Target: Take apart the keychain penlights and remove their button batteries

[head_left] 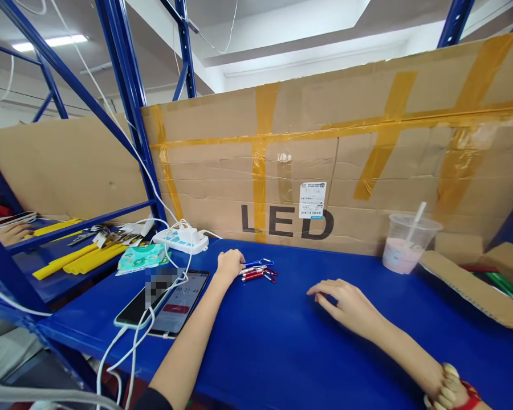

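Observation:
On the blue tabletop (277,324), my left hand (229,265) is closed, its fingertips at the near end of a slim blue metal tube with a carabiner clip (256,263). The hand hides part of that tube. Beside it lie several similar pieces, among them a red metal tube with a red carabiner clip (253,276). My right hand (342,302) hovers or rests low over the table farther right, fingers loosely bent and apart, holding nothing.
Left of my forearm lie two phones (182,304) with white cables. Behind them are a power strip (182,239) and a wipes packet (141,257). A plastic cup (409,242) and an open cardboard box (465,285) stand right. Another person's hand (15,232) is far left.

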### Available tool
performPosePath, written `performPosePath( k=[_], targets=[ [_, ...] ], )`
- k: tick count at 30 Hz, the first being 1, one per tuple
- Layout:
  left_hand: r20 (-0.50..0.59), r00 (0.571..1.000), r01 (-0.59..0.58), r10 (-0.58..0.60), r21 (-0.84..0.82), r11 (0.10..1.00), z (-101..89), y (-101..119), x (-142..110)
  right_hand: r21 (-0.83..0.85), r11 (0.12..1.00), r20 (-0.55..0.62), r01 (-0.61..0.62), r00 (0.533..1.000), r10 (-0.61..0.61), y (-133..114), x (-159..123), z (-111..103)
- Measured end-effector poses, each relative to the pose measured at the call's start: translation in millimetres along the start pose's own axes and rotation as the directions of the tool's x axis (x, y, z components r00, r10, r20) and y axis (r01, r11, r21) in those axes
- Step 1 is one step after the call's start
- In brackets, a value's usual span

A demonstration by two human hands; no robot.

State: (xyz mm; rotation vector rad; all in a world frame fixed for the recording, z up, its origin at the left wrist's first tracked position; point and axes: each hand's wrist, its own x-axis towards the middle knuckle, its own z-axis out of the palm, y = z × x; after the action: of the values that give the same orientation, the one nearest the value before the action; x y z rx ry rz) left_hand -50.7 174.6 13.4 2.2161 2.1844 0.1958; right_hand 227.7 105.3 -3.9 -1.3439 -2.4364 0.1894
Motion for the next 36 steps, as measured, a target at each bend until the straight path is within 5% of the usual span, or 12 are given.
performPosePath(
  k=[8,13,18,24,36],
  targets=[
    [0.091,0.996,0.03,-0.024,-0.064,0.998,-17.3,-12,-15,-0.063,0.997,0.001,0.045,0.999,-0.045,1,-3,5],
    [0.257,0.964,-0.059,0.071,-0.057,0.997,-3.0,-6,-13,-0.056,0.998,0.041,0.023,0.999,-0.02,-3,-4,3],
    [0.131,0.979,-0.139,0.155,-0.124,0.983,12.1,-5,-5,-0.03,0.999,0.061,0.033,0.998,-0.031,-3,-3,6],
    [-0.127,0.968,-0.222,0.215,-0.044,0.974,6.7,-3,-11,0.008,0.998,0.046,0.056,0.997,-0.056,0,-4,9],
    [-0.127,0.949,-0.292,0.289,0.002,0.957,10.0,5,-12,0.053,0.997,0.014,0.05,0.999,-0.05,-1,-4,7]
  ],
)
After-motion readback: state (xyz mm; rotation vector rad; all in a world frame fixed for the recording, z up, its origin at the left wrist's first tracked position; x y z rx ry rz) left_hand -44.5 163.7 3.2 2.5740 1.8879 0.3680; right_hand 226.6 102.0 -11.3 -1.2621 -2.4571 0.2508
